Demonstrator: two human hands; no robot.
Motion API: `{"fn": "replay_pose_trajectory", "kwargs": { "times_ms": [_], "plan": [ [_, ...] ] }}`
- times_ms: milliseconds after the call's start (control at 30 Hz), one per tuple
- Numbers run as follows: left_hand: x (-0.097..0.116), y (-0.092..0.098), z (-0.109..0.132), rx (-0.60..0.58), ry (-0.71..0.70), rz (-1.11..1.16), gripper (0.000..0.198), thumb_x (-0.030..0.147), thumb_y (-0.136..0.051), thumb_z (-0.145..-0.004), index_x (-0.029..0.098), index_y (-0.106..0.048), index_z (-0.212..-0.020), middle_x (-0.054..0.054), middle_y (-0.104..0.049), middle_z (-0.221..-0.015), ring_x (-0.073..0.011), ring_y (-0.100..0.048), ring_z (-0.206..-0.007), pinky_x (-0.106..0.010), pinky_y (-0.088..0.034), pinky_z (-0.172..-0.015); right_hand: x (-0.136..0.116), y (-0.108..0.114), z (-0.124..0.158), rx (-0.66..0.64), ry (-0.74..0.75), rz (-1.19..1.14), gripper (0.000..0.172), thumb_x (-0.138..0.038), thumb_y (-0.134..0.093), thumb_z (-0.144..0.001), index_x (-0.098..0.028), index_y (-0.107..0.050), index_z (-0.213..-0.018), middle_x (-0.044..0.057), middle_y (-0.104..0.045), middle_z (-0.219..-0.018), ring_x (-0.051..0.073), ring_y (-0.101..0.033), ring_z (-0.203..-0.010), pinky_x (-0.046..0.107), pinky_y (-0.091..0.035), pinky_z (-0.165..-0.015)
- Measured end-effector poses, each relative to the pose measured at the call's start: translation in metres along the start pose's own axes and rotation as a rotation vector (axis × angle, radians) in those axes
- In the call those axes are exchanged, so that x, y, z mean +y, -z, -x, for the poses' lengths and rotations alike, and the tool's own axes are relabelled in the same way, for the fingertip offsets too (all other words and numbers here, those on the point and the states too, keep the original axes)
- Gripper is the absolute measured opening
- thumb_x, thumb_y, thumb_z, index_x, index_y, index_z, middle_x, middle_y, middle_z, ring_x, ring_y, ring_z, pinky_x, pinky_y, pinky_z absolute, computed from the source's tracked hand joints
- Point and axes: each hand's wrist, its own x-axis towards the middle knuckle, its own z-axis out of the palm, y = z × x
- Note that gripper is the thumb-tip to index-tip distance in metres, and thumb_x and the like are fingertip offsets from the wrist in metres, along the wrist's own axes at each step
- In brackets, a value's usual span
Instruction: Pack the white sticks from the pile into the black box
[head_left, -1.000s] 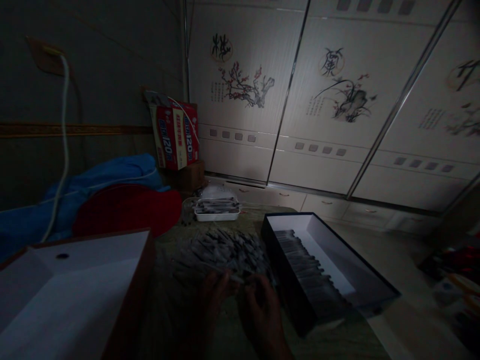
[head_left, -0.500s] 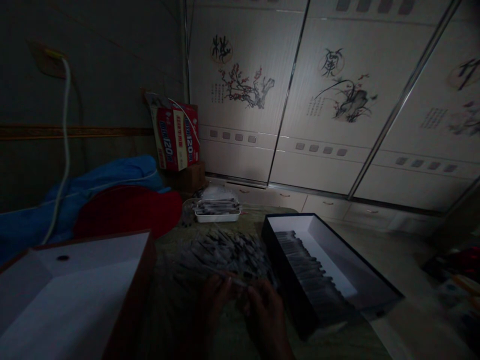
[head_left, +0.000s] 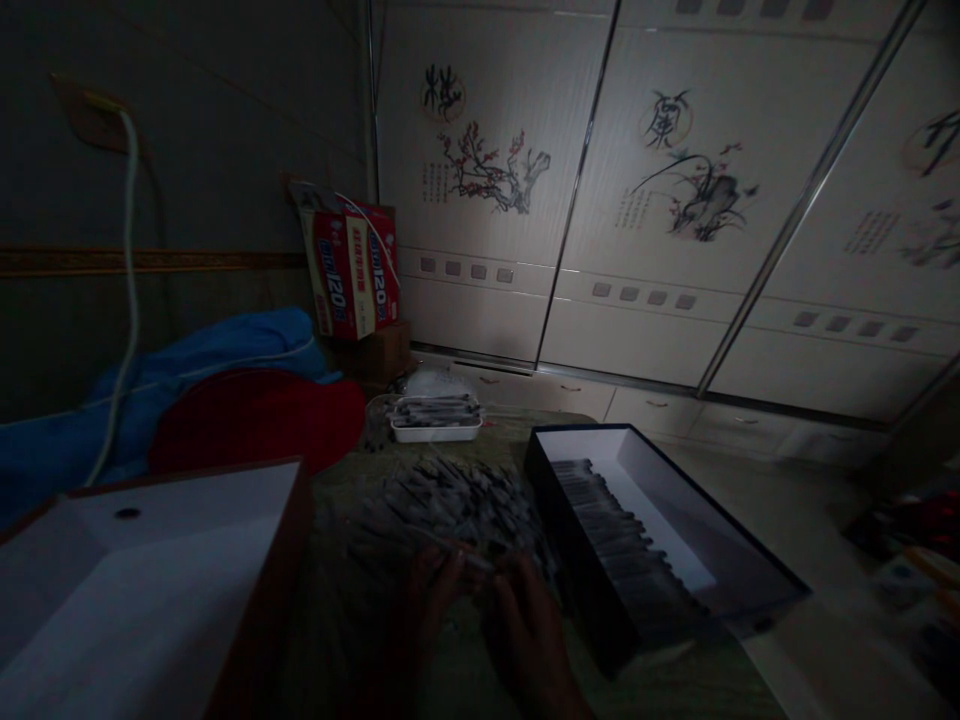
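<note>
Close in front of me, my left hand [head_left: 431, 590] and my right hand [head_left: 525, 620] are both closed on one slim pen [head_left: 477, 561], one at each end. It lies almost level between the fingertips; dim light hides its details. Just beyond the hands spreads a loose pile of pens [head_left: 457, 500], clear-bodied with dark parts, on the table [head_left: 457, 670]. To the right, a dark box [head_left: 724, 520] with white inner walls holds a row of pens [head_left: 607, 520] laid side by side along its left part.
An open red-brown box [head_left: 172, 590] with a white inside stands at left. Behind the pile is a white tray [head_left: 435, 434] of pens. Red cloth [head_left: 255, 420], blue fabric [head_left: 217, 345] and a red carton [head_left: 352, 265] lie along the left wall. A sliding-door wardrobe [head_left: 487, 320] stands behind.
My right hand's fingers have shifted slightly around the pen's right end, and the back of that hand has turned a little. The left hand stays nearly in place.
</note>
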Motion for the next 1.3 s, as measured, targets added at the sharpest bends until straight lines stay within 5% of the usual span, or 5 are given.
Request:
{"fn": "replay_pose_trajectory", "kwargs": {
  "times_ms": [200,500,700,900,1300],
  "plan": [
    [-0.003,0.000,-0.001,-0.056,0.018,0.019,0.031,0.044,-0.077,-0.057,0.017,-0.068,-0.069,-0.005,-0.070,-0.059,-0.0220,-0.066,-0.055,-0.031,-0.053,-0.054,0.014,-0.008,0.002,0.106,0.014,0.087,0.040,-0.054,-0.036,-0.090,-0.023,-0.061,-0.086,0.006,-0.065,-0.081,0.019,-0.060,-0.073,0.029,-0.048,-0.067],
    [0.005,-0.001,0.002,-0.026,0.038,0.041,0.033,0.041,-0.079,-0.054,0.015,-0.068,-0.069,-0.006,-0.070,-0.058,-0.0231,-0.067,-0.054,-0.031,-0.053,-0.053,0.006,0.000,0.001,-0.045,-0.009,0.060,0.032,-0.043,-0.034,-0.093,-0.022,-0.057,-0.090,0.003,-0.062,-0.076,0.015,-0.058,-0.067,0.024,-0.047,-0.060],
    [0.000,-0.002,0.002,-0.028,0.021,0.028,0.031,0.043,-0.078,-0.055,0.017,-0.067,-0.069,-0.004,-0.070,-0.058,-0.0221,-0.067,-0.055,-0.031,-0.054,-0.053,0.023,0.001,0.003,0.034,0.045,0.101,0.038,-0.062,-0.053,-0.077,-0.026,-0.062,-0.087,0.006,-0.065,-0.086,0.023,-0.059,-0.082,0.033,-0.048,-0.071],
    [-0.001,0.001,-0.002,-0.026,0.021,-0.005,0.034,0.045,-0.078,-0.054,0.017,-0.068,-0.068,-0.004,-0.071,-0.059,-0.0219,-0.067,-0.054,-0.031,-0.055,-0.053,0.015,-0.002,0.002,-0.066,-0.008,0.043,0.037,-0.048,-0.030,-0.093,-0.024,-0.057,-0.087,0.001,-0.059,-0.069,0.015,-0.055,-0.060,0.025,-0.045,-0.055],
    [0.002,0.001,0.002,-0.004,-0.030,-0.118,0.028,0.043,-0.072,-0.062,0.018,-0.066,-0.072,-0.003,-0.071,-0.064,-0.0233,-0.069,-0.061,-0.031,-0.056,-0.058,0.010,-0.003,0.002,-0.016,0.031,0.027,0.036,-0.049,-0.036,-0.092,-0.023,-0.060,-0.089,0.000,-0.063,-0.068,0.014,-0.058,-0.060,0.022,-0.046,-0.054]
  ]
}}
